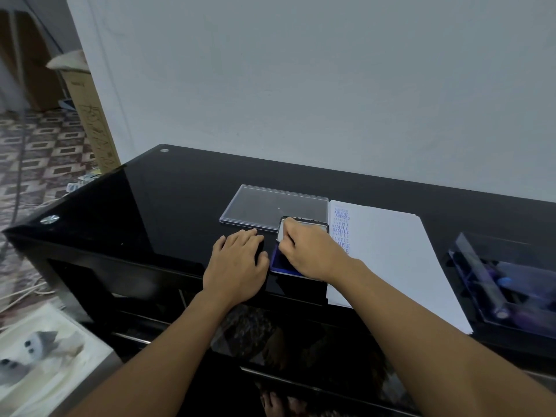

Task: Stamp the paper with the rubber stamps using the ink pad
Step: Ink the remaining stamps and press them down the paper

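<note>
A blue ink pad point(277, 260) lies on the black glass table, mostly covered by my right hand point(311, 254). That hand pinches a black-rimmed rubber stamp point(305, 221) with a pale top and holds it down on the pad. My left hand point(237, 261) lies flat on the table just left of the pad, with its fingers straight. To the right of the pad is the white paper point(391, 254). It carries a column of blue prints point(341, 228) reading AMENDED and SAMPLE along its left edge.
A clear plastic lid point(264, 206) lies flat behind the pad. A clear box point(508, 290) with blue and purple items stands at the table's right end. The table's front edge point(126, 260) runs close to my arms. Boxes stand on the floor at left.
</note>
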Action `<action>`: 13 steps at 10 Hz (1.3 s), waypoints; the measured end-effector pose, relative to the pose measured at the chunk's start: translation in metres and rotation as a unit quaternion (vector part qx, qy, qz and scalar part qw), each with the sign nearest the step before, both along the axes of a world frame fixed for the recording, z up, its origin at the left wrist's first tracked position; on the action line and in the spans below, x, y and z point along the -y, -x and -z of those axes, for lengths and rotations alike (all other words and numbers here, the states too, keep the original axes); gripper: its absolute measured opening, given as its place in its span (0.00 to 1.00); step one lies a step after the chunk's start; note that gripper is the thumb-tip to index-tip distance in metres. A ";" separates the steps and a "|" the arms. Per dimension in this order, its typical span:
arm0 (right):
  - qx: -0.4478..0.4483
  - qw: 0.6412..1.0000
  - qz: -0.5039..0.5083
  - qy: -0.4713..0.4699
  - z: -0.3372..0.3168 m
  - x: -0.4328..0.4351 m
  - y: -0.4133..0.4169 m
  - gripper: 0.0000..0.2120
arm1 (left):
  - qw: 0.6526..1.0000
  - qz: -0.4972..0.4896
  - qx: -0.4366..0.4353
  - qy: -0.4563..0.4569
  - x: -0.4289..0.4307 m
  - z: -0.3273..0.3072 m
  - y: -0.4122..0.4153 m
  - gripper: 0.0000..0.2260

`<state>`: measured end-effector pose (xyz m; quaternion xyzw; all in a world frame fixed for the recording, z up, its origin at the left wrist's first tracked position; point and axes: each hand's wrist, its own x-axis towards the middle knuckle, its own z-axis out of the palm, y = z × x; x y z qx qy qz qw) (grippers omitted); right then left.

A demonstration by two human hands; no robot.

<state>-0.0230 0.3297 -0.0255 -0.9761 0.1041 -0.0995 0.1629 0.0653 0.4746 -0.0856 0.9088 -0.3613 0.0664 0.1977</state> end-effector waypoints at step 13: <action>0.003 1.000 -0.007 0.027 0.000 -0.006 0.008 0.09 | 1.000 -0.001 -0.005 0.003 0.000 -0.001 0.001 0.22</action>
